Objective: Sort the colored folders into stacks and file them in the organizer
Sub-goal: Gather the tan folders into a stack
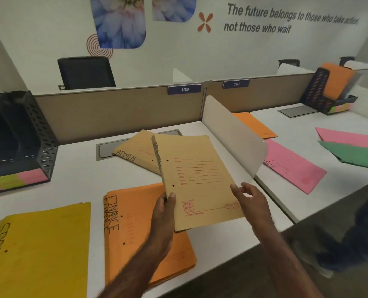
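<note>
nearest lie the yellow sports stack (39,250) and orange finance stack (144,233) on the table (75,168). the left hand (162,218) pinches a tan folder's (198,179) spine edge, held above the table; the right hand (250,201) touches its right edge with loose fingers. another tan admin folder (133,150) lies behind. pink folders (294,166) remain unsorted, and the black organizer (17,134) looks unfilled, so filing appears barely begun.

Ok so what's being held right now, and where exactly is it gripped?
A tan folder. The left hand pinches its lower spine edge, thumb on the front cover; the right hand is at the right edge with loosely curled fingers.
</note>
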Tool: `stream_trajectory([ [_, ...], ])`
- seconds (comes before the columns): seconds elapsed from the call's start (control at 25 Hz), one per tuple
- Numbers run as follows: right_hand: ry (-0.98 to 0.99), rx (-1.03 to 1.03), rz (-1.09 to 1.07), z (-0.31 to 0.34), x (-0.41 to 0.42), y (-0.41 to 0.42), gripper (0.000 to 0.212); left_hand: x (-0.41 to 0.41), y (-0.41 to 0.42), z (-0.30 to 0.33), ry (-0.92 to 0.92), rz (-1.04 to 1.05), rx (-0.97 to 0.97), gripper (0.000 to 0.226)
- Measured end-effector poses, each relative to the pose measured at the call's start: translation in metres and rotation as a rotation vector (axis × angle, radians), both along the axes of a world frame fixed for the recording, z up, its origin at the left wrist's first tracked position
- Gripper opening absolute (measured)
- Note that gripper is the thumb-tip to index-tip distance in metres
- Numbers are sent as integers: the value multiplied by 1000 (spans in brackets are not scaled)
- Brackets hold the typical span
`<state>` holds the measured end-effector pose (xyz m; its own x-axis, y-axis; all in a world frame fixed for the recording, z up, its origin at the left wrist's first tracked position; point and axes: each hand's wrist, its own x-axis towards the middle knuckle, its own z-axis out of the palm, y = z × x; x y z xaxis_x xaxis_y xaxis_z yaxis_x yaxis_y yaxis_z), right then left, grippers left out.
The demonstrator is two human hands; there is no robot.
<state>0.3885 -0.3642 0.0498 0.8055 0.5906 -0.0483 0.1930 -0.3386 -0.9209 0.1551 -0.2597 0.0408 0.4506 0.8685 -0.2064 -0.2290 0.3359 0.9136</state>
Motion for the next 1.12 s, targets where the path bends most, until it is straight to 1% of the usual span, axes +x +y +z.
stream_trajectory([
  [0.24,33,-81,-2,-25,71,-13,74,66,-23,-16,140,-16,14,25],
  [0.48,56,-195,15,-65,125,-13,71,113,-36,-52,363,-36,-49,21],
  [0.6,60,-232,35,-81,149,-12,72,133,-41,-66,473,-36,-25,19],
  [0.84,55,-275,115,-108,178,-16,71,154,-48,-90,756,-81,138,32],
  [1.0,25,-305,128,-114,180,-16,64,155,-52,-89,838,-118,149,32],
  [1.12,-33,-392,99,-115,178,-16,59,153,-43,-83,963,-147,170,43],
])
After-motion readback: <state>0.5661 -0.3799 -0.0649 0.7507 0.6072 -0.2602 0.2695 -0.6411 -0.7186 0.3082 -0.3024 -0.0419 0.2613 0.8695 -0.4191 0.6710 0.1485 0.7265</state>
